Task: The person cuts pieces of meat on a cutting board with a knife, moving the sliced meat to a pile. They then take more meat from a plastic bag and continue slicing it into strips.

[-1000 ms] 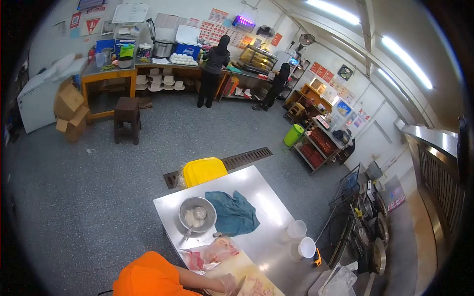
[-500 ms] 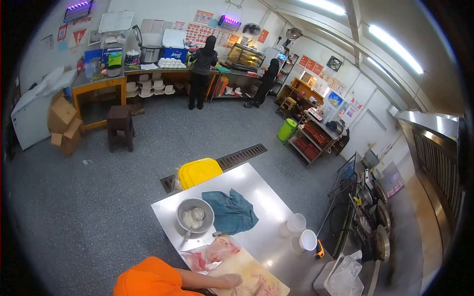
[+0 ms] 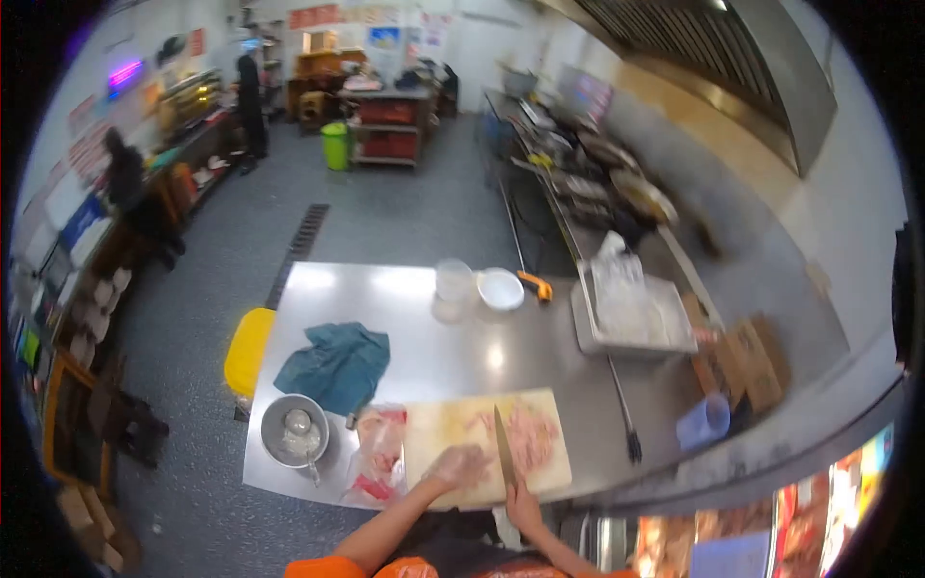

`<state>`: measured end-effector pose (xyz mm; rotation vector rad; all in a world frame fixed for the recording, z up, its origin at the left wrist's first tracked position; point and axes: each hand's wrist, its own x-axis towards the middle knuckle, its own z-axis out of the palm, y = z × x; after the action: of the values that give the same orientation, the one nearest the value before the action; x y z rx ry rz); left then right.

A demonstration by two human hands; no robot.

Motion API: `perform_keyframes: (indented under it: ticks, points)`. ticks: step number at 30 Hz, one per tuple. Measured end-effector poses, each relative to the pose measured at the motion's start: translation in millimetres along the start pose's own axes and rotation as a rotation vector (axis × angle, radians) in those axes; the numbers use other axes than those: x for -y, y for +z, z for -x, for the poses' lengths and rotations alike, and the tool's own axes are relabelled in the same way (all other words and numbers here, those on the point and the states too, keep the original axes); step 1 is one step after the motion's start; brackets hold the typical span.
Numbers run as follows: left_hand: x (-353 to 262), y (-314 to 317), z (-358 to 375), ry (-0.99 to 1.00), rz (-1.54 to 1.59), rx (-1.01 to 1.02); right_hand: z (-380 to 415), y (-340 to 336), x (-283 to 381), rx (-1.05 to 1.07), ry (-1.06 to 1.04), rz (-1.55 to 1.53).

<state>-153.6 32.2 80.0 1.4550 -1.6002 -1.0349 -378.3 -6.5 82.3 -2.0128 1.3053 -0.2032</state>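
Two hands are kept at the cutting board [image 3: 487, 445] on the tabletop [image 3: 424, 356]: the left hand [image 3: 461, 467] is spread flat on the board as a brace, the right hand [image 3: 521, 501] is closed round the knife [image 3: 500, 445], blade laid beside the meat [image 3: 525, 435].

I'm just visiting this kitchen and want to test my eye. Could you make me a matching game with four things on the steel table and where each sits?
Things:
1. knife
2. teal cloth
3. metal bowl
4. plastic bag of meat

Places:
A. near the table's left front corner
B. in the right hand, over the cutting board
C. between bowl and board
D. behind the bowl

Pairs: 1-B, 2-D, 3-A, 4-C
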Motion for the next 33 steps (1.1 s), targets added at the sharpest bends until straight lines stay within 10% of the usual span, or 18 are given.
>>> perform_keyframes:
  ticks: [4, 7, 9, 12, 19, 21, 24, 33]
  points:
    - [-43.2, -15.9, -0.5, -0.574, 0.561, -0.369, 7.0, -2.7, 6.7, -0.108, 0.04, -0.075]
    - [46.3, 24.3, 12.9, -0.629, 0.159, -0.425, 4.9, 2.3, -1.4, -0.085, 0.091, -0.048]
    - [66.7, 28.0, 32.7, -0.473, -0.596, -0.09, 9.5, 5.2, 11.8, 0.116, 0.085, -0.024]
    - [48.2, 33.1, 36.9, -0.753, 0.278, -0.587, 13.4, 21.2, 14.4, 0.228, -0.003, 0.152]
    - [103.2, 44.1, 46.1, -0.912, 0.126, -0.52, 8.1, 33.1, -1.3, 0.144, 0.038, -0.006]
    - [50.9, 21.4, 39.6, -0.619, 0.947, -0.809, 10.2, 32.8, -3.7, 0.136, 0.03, -0.003]
    - [57.3, 6.4, 45.1, -0.581, 1.136, -0.732, 9.8, 24.6, -0.8, 0.128, 0.04, 0.016]
    - [-0.1, -38.4, 29.3, -0.748, 0.908, -0.916, -11.5, 8.7, -10.6, 0.089, 0.098, 0.108]
